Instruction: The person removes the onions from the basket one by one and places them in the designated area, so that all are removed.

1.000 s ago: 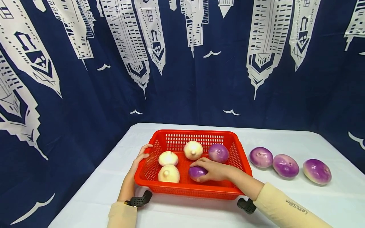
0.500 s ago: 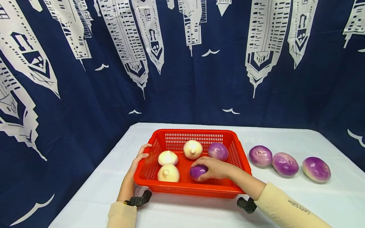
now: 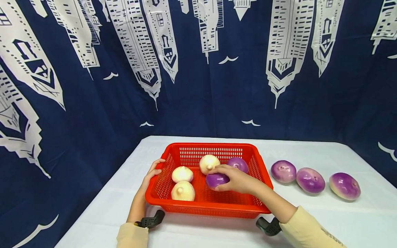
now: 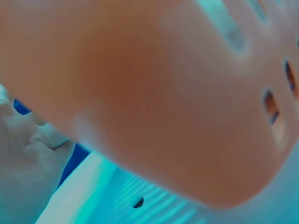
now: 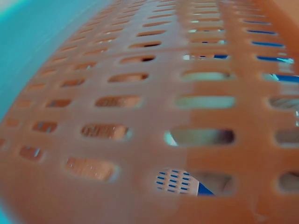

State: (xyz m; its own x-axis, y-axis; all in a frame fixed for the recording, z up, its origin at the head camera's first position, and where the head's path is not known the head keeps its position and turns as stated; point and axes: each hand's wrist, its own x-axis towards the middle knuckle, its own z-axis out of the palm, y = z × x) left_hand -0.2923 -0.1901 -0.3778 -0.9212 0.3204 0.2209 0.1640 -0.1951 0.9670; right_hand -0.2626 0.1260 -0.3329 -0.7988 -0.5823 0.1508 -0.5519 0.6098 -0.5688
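Note:
A red plastic basket [image 3: 214, 206] with slotted walls stands on the white table. My left hand [image 3: 149, 179] grips its left rim, fingers hooked over the edge; in the left wrist view part of this hand [image 4: 28, 163] shows beside the blurred basket wall. Inside the basket, my right hand [image 3: 234, 179] holds a purple turnip [image 3: 214, 181] between thumb and fingers, over the basket's middle. Behind that hand lies another purple turnip [image 3: 238, 163], partly covered by it. Pale turnips lie root-end up: one at the back [image 3: 208, 162], two on the left [image 3: 183, 191].
Right of the basket, on the table, lie three purple-and-white turnips [image 3: 310, 180], two of them side by side. A dark blue curtain [image 3: 198, 103] with white building prints hangs behind the table. The basket's slotted wall [image 5: 154, 112] fills the right wrist view.
The right hand has raised its turnip a little from the basket floor, toward the back, and the turnip now overlaps the rear ones more. The left hand has stayed on the rim.

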